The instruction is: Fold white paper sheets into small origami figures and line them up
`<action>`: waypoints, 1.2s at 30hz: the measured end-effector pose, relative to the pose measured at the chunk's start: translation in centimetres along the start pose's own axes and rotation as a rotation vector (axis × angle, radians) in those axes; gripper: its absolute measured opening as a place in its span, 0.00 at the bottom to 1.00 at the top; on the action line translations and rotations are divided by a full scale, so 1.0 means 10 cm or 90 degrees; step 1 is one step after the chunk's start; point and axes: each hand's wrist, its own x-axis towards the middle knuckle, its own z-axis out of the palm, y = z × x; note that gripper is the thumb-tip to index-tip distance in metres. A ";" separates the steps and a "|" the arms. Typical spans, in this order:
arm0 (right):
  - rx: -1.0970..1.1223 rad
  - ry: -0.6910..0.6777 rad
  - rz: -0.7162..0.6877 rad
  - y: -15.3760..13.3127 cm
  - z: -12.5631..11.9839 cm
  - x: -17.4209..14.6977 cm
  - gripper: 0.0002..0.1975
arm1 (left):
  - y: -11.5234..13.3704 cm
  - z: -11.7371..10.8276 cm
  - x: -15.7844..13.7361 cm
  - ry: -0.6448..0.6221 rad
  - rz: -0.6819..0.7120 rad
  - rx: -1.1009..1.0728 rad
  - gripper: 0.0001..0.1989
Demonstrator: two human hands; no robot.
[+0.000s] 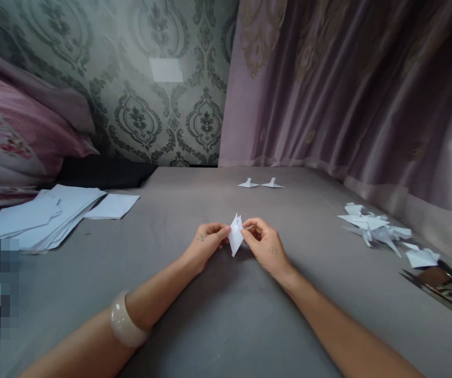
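A small white folded paper piece (pixel 235 237), diamond-shaped with split points at the top, is held above the grey surface between both hands. My left hand (pixel 210 239) pinches its left side between thumb and fingers. On the opposite edge, my right hand (pixel 266 247) grips it with the thumb in front, the other fingers curled behind. Part of the paper's back is hidden from me. Farther off, straight ahead, stand two small folded paper figures (pixel 248 183) side by side.
Stacked white sheets (pixel 66 210) and a smaller paper pile (pixel 113 206) lie at left, before a black flat item (pixel 108 172). At right are a heap of folded paper figures (pixel 376 226) and scissors (pixel 415 278) by a booklet-like item. Curtains (pixel 328 94) border the right side.
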 end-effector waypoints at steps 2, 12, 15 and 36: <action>-0.007 -0.028 0.008 0.04 -0.02 0.01 0.07 | -0.01 -0.02 0.00 0.003 0.009 0.094 0.14; -0.306 -0.121 0.009 0.00 -0.03 -0.05 0.14 | -0.17 -0.10 0.09 0.022 0.233 0.500 0.07; -0.347 -0.129 -0.021 -0.01 -0.03 -0.05 0.15 | -0.21 -0.11 0.07 0.026 0.296 0.514 0.06; -0.427 -0.270 -0.104 0.01 -0.18 -0.02 0.17 | 0.09 -0.25 -0.03 -0.219 0.398 0.791 0.10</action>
